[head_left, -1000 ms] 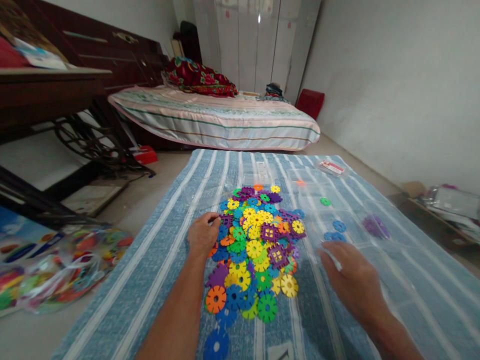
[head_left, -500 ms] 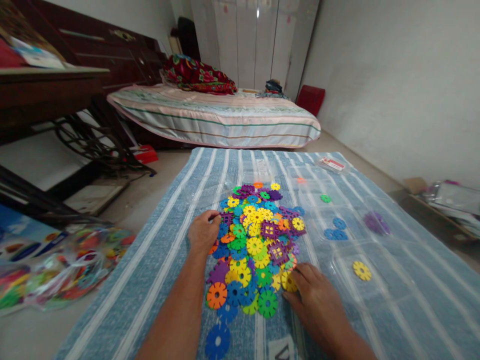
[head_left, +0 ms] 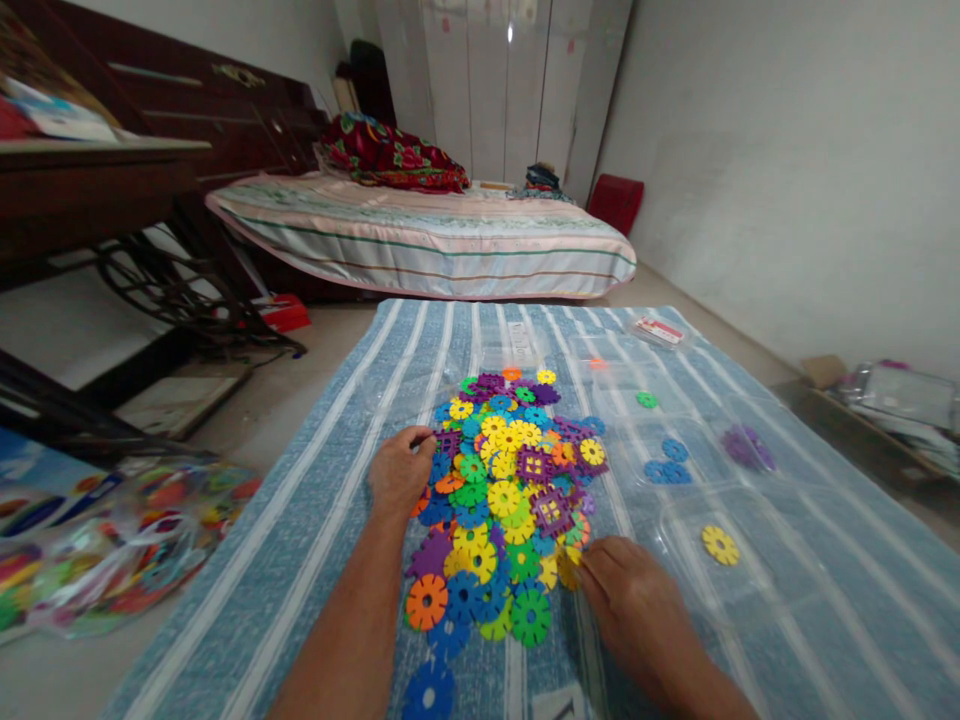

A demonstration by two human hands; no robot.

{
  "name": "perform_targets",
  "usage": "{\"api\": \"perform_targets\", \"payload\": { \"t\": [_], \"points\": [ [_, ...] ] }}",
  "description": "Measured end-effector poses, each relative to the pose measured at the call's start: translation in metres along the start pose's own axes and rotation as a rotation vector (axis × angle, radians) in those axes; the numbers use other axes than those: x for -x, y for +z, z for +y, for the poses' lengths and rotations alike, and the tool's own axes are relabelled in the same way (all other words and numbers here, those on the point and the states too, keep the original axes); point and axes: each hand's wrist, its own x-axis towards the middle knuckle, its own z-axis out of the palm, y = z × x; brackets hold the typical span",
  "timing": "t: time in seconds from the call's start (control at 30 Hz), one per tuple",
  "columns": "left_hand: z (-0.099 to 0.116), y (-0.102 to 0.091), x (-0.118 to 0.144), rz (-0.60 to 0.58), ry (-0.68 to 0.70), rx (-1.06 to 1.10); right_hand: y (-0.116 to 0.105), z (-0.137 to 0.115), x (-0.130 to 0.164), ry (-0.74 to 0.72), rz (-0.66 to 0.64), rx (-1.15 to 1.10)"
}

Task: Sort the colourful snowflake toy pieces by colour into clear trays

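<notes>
A heap of flat plastic snowflake discs in yellow, blue, green, purple and orange lies on a blue striped cloth. My left hand rests on the heap's left edge. Its fingers are curled, with thumb and forefinger together beside a purple piece; I cannot tell whether it grips one. My right hand is at the heap's near right edge, fingertips pinched on a yellow disc. To the right stand clear plastic trays: one holds a single yellow disc, others hold blue discs, purple ones and a green one.
A clear bag of more coloured pieces lies on the floor at the left. A dark wooden table with an iron treadle frame stands behind it. A low mattress lies beyond the cloth, and a wall runs along the right.
My right hand left a yellow disc in the near clear tray, came back left to the heap and closed on another yellow disc. My left hand stayed put.
</notes>
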Motion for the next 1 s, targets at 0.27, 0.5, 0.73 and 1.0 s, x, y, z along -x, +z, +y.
{"api": "perform_targets", "payload": {
  "t": [0.27, 0.5, 0.73, 1.0],
  "points": [
    [-0.001, 0.001, -0.001, 0.014, 0.018, -0.007, -0.039, 0.007, -0.005, -0.041, 0.227, 0.047],
    [0.002, 0.0, 0.002, 0.01, 0.004, 0.005, -0.096, 0.053, 0.011, 0.144, 0.264, 0.449],
    [0.002, 0.0, 0.002, -0.001, 0.009, -0.005, -0.062, 0.02, 0.013, 0.029, 0.221, 0.129],
    [0.003, 0.0, 0.002, 0.008, 0.017, 0.002, -0.016, -0.013, -0.003, 0.063, 0.009, -0.014]
  ]
}}
